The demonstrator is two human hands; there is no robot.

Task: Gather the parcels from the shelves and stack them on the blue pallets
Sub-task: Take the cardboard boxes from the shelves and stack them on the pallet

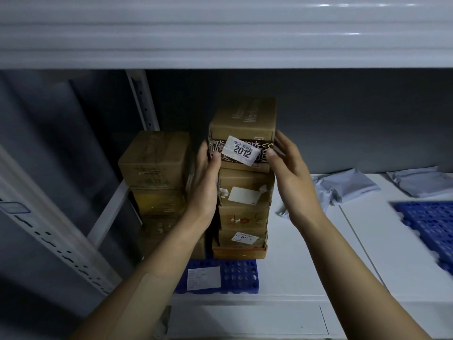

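A tall stack of brown cardboard parcels (244,212) stands on a blue pallet (235,276) under a white shelf. The top parcel (242,126) carries dark patterned tape and a white label reading 2012. My left hand (207,177) presses against the left side of this top parcel and the one below it. My right hand (289,173) touches the top parcel's right front corner with thumb and fingers spread. A second, lower stack of brown parcels (154,173) stands just to the left, also on the pallet.
A white shelf board (220,33) overhangs the stacks. Grey poly mailers (348,185) (424,182) lie on the white floor at the right. Another blue pallet (431,229) sits at the far right. Perforated shelf uprights (61,251) run along the left.
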